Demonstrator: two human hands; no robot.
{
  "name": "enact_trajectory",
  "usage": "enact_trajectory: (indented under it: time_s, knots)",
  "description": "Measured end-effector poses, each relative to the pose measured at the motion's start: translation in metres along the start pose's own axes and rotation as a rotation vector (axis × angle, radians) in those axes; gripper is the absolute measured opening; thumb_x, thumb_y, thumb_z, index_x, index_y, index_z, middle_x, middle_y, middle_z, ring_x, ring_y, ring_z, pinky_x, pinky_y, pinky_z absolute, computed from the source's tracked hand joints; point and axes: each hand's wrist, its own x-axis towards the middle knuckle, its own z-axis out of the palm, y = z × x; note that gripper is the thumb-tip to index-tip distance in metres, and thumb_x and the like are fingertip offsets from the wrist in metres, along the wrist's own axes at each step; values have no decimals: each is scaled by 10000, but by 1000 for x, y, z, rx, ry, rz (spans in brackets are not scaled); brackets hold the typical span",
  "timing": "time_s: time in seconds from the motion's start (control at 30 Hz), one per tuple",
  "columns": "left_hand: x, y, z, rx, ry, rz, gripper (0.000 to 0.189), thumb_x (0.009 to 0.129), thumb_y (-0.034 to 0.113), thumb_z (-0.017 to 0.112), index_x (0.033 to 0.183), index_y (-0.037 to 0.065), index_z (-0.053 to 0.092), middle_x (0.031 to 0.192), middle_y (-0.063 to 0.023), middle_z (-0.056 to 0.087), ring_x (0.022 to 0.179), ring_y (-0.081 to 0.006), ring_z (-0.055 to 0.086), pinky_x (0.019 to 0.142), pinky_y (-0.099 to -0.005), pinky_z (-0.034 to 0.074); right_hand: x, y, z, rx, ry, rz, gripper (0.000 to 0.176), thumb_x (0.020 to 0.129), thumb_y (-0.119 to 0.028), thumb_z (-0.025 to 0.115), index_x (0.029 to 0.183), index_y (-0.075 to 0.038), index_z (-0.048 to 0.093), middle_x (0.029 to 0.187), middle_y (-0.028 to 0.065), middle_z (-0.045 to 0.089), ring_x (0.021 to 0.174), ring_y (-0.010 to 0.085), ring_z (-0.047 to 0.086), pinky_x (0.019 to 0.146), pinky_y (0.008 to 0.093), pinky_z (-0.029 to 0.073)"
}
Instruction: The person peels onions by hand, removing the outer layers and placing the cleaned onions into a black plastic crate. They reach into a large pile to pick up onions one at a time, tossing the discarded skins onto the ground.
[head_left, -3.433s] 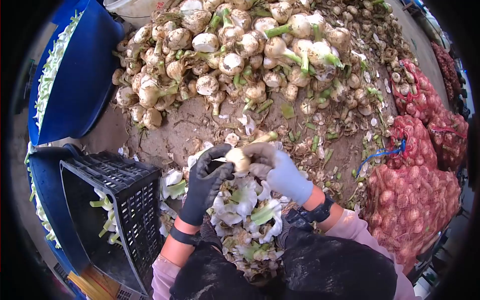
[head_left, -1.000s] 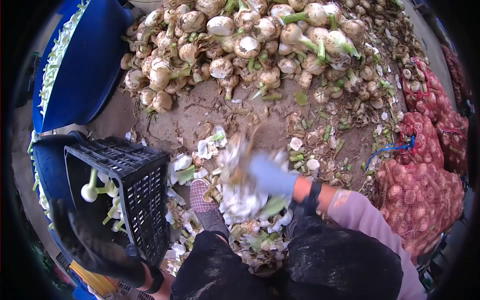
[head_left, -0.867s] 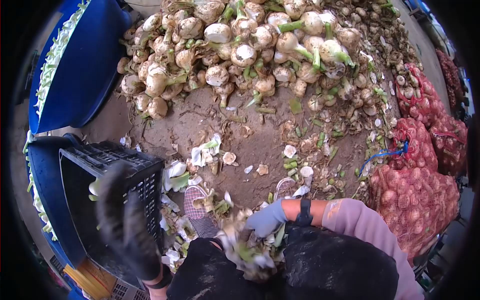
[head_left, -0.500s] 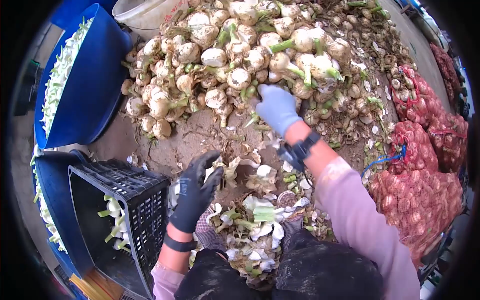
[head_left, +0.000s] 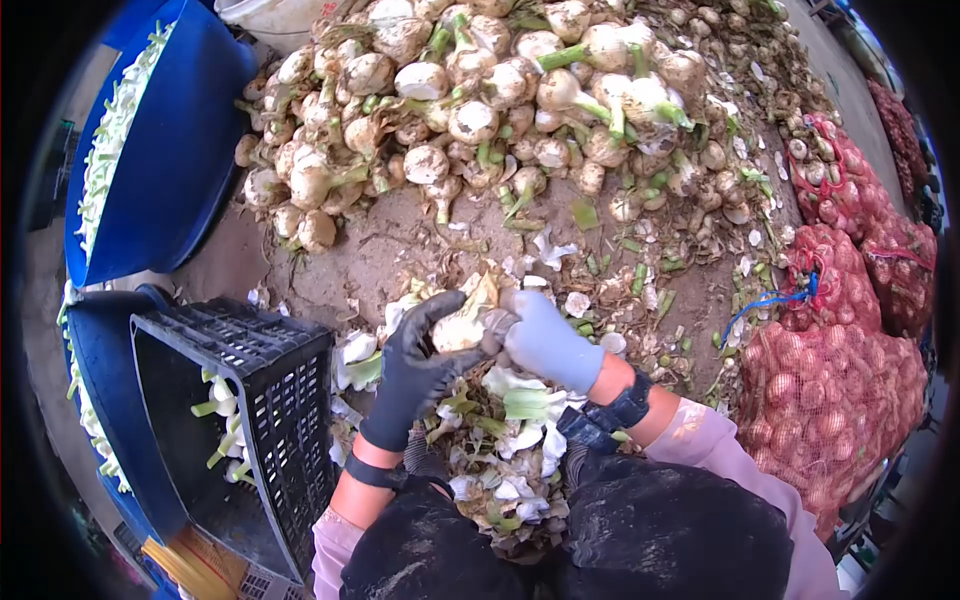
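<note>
Looking down through the head camera, I have both hands meeting on one onion bulb (head_left: 458,330), low over the ground in front of the knees. The left hand (head_left: 420,365), in a black glove, cups the bulb from below and from the left, fingers curled round it. The right hand (head_left: 545,340), in a pale blue glove, closes on its right side, fingertips pinched at the loose outer skin. I judge that the two-sided hold steadies the bulb while its skin is worked. The bulb sits between the palms, touching both, above a heap of white and green peelings (head_left: 505,450). The black crate (head_left: 270,370), with a few trimmed stalks inside, stands just beside the left forearm. The pile of unpeeled bulbs (head_left: 470,120) lies ahead, and the red mesh sacks (head_left: 830,400) lie to the right.
</note>
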Motion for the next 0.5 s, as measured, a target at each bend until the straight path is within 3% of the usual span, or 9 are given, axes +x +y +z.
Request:
enact_trajectory:
  time_s: [0.07,0.1,0.13,0.2,0.3,0.37,0.43,0.47,0.5]
  knots:
    - [0,9,-3,-462,-26,-261,541,802,136,718,1270,-1,483,1185,-99,573,1096,-208,563,937,-337,473,9,18,-6,-79,29,-191,164,904,-137,545,928,20,584,679,74,608,557,149,548,541,314,457]
    - [-3,0,-9,-762,-164,-330,531,888,280,628,1297,-4,444,1186,-108,573,1051,-206,583,849,-333,521,12,25,-7,-166,64,-298,184,883,-148,572,959,19,594,686,89,616,577,184,569,576,329,473]
    - [-2,1,-3,-910,-113,-340,581,892,385,590,1310,14,432,1172,-113,578,992,-211,604,789,-331,537,14,31,-8,-160,54,-294,184,883,-148,572,959,19,594,686,89,616,577,184,569,576,329,473]
    - [2,4,8,-1135,24,-479,706,872,604,496,1340,82,408,1144,-131,584,857,-221,640,649,-331,556,18,40,-9,-890,399,-847,252,831,-169,630,1022,-7,605,697,106,620,618,271,598,644,337,492]
    - [4,3,1,-1109,-160,-393,715,865,629,480,1357,117,390,1136,-133,585,861,-218,633,650,-319,548,27,46,-5,-574,413,-987,301,799,-161,662,1066,-32,612,681,108,605,673,321,612,679,329,499]
    - [1,14,6,-1135,-162,-321,676,903,532,511,1401,114,324,1150,-130,574,882,-208,623,659,-319,545,30,49,-5,-406,346,-887,289,830,-128,642,1094,-19,601,769,87,640,699,243,622,683,315,495]
    - [-4,24,9,-290,-131,-177,672,923,418,549,1439,106,254,1163,-118,559,879,-213,622,700,-341,547,19,32,-12,-31,-128,-257,272,861,-101,623,1108,9,596,857,66,662,742,150,609,683,288,489]
    - [0,17,4,-159,-151,-131,658,938,250,561,1461,87,195,1197,-109,528,974,-196,591,814,-336,521,22,33,-11,-145,-82,-308,245,877,-73,616,1096,36,600,899,59,671,783,96,588,689,260,488]
    - [-1,15,-1,-157,-147,-131,658,938,250,561,1461,87,195,1197,-109,528,974,-196,591,814,-336,521,21,33,-9,-145,-87,-309,245,877,-73,616,1096,36,600,899,59,671,783,96,588,689,260,488]
